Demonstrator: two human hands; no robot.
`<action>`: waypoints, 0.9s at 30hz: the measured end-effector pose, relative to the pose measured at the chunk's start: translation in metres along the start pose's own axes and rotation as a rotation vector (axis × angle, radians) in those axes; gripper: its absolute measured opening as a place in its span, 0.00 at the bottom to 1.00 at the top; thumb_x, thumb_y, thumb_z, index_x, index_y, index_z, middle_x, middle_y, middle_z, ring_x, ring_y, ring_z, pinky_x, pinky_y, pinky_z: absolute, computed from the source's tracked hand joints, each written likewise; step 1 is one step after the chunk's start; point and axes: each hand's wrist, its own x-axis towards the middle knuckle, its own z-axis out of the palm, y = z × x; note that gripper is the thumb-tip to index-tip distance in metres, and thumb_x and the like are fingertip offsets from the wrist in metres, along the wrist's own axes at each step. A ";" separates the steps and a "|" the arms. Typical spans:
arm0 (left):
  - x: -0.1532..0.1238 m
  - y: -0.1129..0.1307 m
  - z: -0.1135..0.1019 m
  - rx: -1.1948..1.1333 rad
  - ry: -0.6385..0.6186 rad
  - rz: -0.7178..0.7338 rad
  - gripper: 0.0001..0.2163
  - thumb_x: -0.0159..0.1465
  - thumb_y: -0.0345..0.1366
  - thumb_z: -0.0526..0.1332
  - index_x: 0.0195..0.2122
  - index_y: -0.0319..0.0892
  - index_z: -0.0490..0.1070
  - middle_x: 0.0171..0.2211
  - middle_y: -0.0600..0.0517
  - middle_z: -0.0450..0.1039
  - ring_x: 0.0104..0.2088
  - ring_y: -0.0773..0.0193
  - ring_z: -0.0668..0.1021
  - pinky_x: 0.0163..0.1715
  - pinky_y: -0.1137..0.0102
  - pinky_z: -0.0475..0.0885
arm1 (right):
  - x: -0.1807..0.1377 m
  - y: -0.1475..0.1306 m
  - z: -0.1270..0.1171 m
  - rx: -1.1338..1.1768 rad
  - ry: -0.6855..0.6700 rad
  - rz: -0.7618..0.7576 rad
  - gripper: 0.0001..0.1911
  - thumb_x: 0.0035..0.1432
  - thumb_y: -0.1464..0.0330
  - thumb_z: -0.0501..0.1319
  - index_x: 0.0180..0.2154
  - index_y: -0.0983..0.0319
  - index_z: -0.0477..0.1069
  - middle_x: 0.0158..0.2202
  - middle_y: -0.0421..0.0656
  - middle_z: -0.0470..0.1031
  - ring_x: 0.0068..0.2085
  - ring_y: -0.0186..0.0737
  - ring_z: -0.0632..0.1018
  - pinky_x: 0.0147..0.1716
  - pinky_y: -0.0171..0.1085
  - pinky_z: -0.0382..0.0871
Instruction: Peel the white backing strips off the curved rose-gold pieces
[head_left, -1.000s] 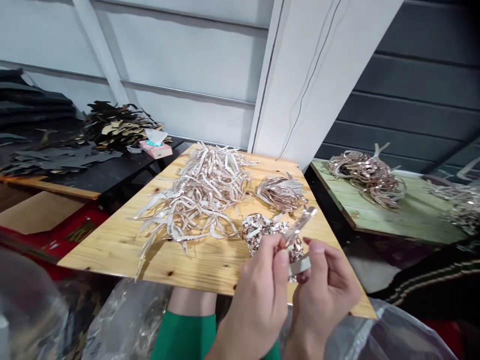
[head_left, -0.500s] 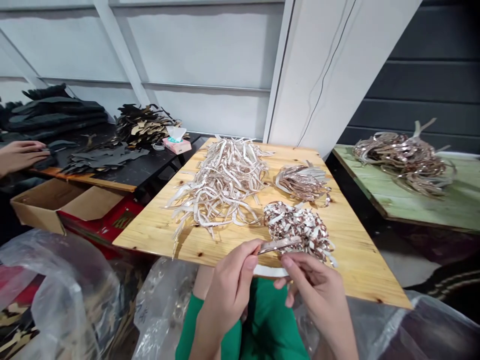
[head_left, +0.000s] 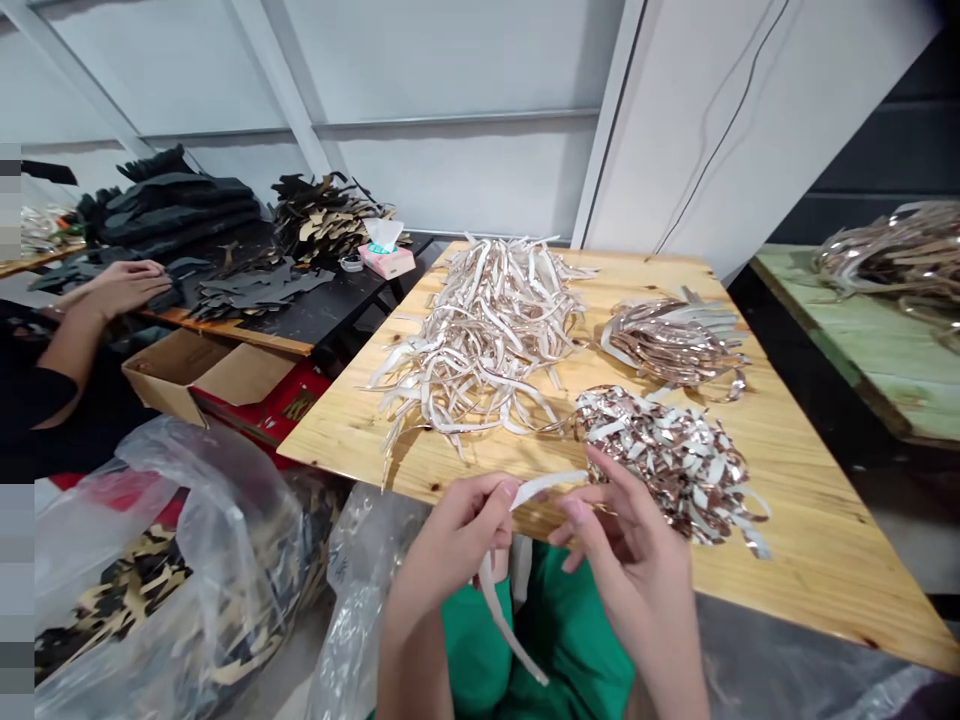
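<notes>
On the pine board [head_left: 832,540], the speckled pile of cut strips [head_left: 660,460] now lies fully in view beyond the hands. The left hand [head_left: 457,540] pinches a long pale strip [head_left: 547,484], now dangling; the right hand [head_left: 630,550] has opened, fingers spread just beside it.

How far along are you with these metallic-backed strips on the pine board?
Looks done: a coppery bundle of curved strips and a speckled silver-and-copper heap of short pieces lie apart on the yellow pine board. In hand: a narrow cream strip, pinched by the left hand, the open right hand beside it. Left: the large tangle of long cream strips, the biggest pile.
</notes>
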 end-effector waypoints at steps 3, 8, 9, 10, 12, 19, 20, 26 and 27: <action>0.000 0.002 -0.007 -0.010 -0.099 -0.018 0.27 0.72 0.61 0.66 0.28 0.43 0.68 0.19 0.60 0.60 0.19 0.71 0.61 0.19 0.76 0.58 | 0.005 0.005 0.001 -0.004 -0.014 -0.047 0.12 0.73 0.61 0.72 0.55 0.54 0.86 0.36 0.42 0.87 0.29 0.41 0.86 0.27 0.35 0.86; 0.009 -0.005 -0.016 -0.289 -0.201 -0.020 0.31 0.75 0.64 0.57 0.36 0.38 0.81 0.18 0.52 0.73 0.12 0.70 0.66 0.14 0.74 0.56 | 0.004 -0.005 0.008 0.141 0.080 -0.005 0.08 0.76 0.62 0.70 0.50 0.55 0.89 0.39 0.46 0.91 0.32 0.44 0.90 0.31 0.37 0.89; 0.011 -0.006 -0.014 -0.352 -0.213 -0.002 0.33 0.76 0.64 0.55 0.41 0.37 0.83 0.19 0.50 0.75 0.12 0.70 0.66 0.14 0.75 0.56 | 0.003 -0.009 0.011 0.193 0.113 -0.007 0.09 0.76 0.62 0.69 0.49 0.55 0.89 0.38 0.46 0.91 0.31 0.43 0.90 0.29 0.36 0.88; 0.013 -0.007 -0.011 -0.382 -0.226 0.022 0.32 0.76 0.64 0.56 0.47 0.37 0.85 0.22 0.49 0.77 0.13 0.70 0.68 0.15 0.75 0.58 | 0.002 -0.013 0.015 0.238 0.137 -0.015 0.09 0.77 0.63 0.68 0.49 0.55 0.89 0.36 0.45 0.90 0.30 0.41 0.89 0.27 0.34 0.87; 0.016 -0.007 0.000 -0.355 -0.251 0.101 0.29 0.73 0.60 0.65 0.60 0.39 0.82 0.25 0.51 0.77 0.17 0.68 0.73 0.19 0.74 0.66 | 0.001 -0.019 0.020 0.270 0.134 -0.035 0.10 0.78 0.63 0.67 0.48 0.55 0.89 0.30 0.42 0.88 0.25 0.38 0.86 0.24 0.31 0.83; 0.024 -0.007 0.040 -0.187 -0.188 0.251 0.28 0.82 0.56 0.56 0.68 0.39 0.77 0.27 0.57 0.65 0.24 0.66 0.74 0.27 0.70 0.76 | 0.001 -0.009 0.014 -0.007 0.169 -0.082 0.13 0.77 0.61 0.67 0.51 0.57 0.90 0.28 0.41 0.84 0.22 0.37 0.80 0.18 0.33 0.76; 0.025 -0.007 0.039 -0.084 -0.167 0.280 0.27 0.82 0.55 0.55 0.66 0.39 0.78 0.27 0.56 0.67 0.25 0.65 0.74 0.30 0.70 0.76 | 0.001 -0.008 0.012 -0.039 0.193 -0.074 0.13 0.77 0.60 0.68 0.50 0.58 0.90 0.30 0.43 0.85 0.22 0.38 0.80 0.19 0.34 0.76; 0.027 0.000 0.037 0.295 -0.125 0.430 0.21 0.85 0.49 0.52 0.42 0.44 0.78 0.28 0.55 0.72 0.29 0.64 0.76 0.39 0.69 0.72 | 0.000 -0.011 0.005 -0.057 0.373 -0.033 0.10 0.70 0.60 0.74 0.47 0.58 0.85 0.27 0.37 0.81 0.20 0.34 0.77 0.18 0.30 0.72; 0.026 0.001 0.039 0.308 -0.127 0.440 0.21 0.85 0.48 0.52 0.40 0.44 0.76 0.28 0.55 0.72 0.30 0.64 0.76 0.39 0.69 0.71 | -0.002 -0.012 0.004 -0.065 0.376 -0.039 0.10 0.70 0.60 0.74 0.46 0.59 0.85 0.26 0.37 0.80 0.19 0.33 0.76 0.17 0.30 0.70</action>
